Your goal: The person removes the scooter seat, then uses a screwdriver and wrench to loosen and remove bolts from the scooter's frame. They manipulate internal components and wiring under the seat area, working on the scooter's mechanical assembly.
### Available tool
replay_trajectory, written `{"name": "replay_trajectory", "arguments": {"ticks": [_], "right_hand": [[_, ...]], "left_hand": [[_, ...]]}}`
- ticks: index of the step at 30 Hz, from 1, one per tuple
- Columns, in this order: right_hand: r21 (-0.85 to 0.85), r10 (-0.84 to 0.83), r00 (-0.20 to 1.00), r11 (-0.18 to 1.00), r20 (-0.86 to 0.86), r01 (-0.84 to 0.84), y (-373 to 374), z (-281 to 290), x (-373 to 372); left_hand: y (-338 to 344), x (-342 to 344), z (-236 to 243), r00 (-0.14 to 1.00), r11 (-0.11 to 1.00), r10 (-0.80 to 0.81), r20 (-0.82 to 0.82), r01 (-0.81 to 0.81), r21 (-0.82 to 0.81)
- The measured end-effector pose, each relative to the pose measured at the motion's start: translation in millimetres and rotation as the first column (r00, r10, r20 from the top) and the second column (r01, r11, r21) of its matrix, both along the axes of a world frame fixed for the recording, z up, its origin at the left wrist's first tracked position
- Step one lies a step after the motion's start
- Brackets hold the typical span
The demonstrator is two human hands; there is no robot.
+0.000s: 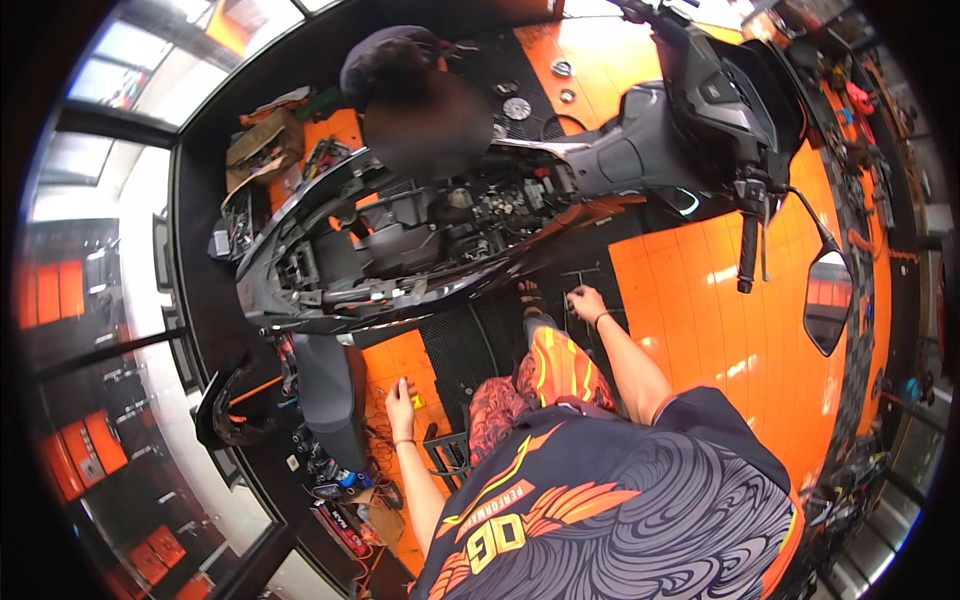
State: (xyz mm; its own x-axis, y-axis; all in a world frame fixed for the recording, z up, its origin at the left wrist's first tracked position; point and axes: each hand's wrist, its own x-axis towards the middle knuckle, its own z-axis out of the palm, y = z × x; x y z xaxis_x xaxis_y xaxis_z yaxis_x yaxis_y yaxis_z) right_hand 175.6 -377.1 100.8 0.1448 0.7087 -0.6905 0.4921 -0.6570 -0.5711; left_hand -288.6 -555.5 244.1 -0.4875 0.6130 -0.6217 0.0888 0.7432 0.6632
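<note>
My right hand (pixel 587 303) grips a metal T-handle wrench (pixel 580 273), held beside the lower body of a scooter (pixel 650 150). My left hand (pixel 399 408) hangs lower left, near the detached black seat (pixel 330 395), its fingers loosely apart with nothing visible in them. The scooter lies across the upper middle of the view with its seat bay uncovered, showing engine parts and wiring (pixel 500 205). Its handlebar and mirror (pixel 828 300) are on the right.
A co-worker (pixel 390 60) bends over the scooter's far side near boxes of tools (pixel 265 145) and small round parts (pixel 517 108). Orange floor tiles (pixel 715 330) and dark grating (pixel 455 350) lie underfoot. Parts and cables (pixel 350 485) crowd the lower left. Shelving (pixel 865 120) lines the right.
</note>
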Motion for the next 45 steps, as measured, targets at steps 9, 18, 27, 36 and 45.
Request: {"name": "replay_trajectory", "arguments": {"ticks": [9, 18, 27, 36, 45], "right_hand": [[0.043, -0.491, 0.864, 0.866, -0.111, 0.498, 27, 19, 87], [-0.130, -0.821, 0.566, 0.570, -0.074, 0.811, -133, 26, 67], [-0.116, -0.408, 0.907, 0.901, 0.103, 0.418, -304, 34, -41], [-0.404, 0.028, 0.973, 0.912, 0.228, 0.069, -295, -140, -24], [-0.322, 0.193, 0.875, 0.946, 0.444, -0.045, -135, -438, 85]], "left_hand": [[157, 37, -5, 0.780, 0.835, -0.437, -0.449, 0.537, 0.121], [211, 40, 18, 0.409, 0.715, -0.477, -0.778, 0.695, -0.073], [233, 32, -49, 0.150, 0.489, -0.541, -0.828, 0.857, -0.165], [244, 46, -48, 0.255, 0.568, -0.442, -0.860, 0.822, -0.049], [220, 53, -52, 0.174, 0.693, -0.222, -0.959, 0.721, -0.029]]}}
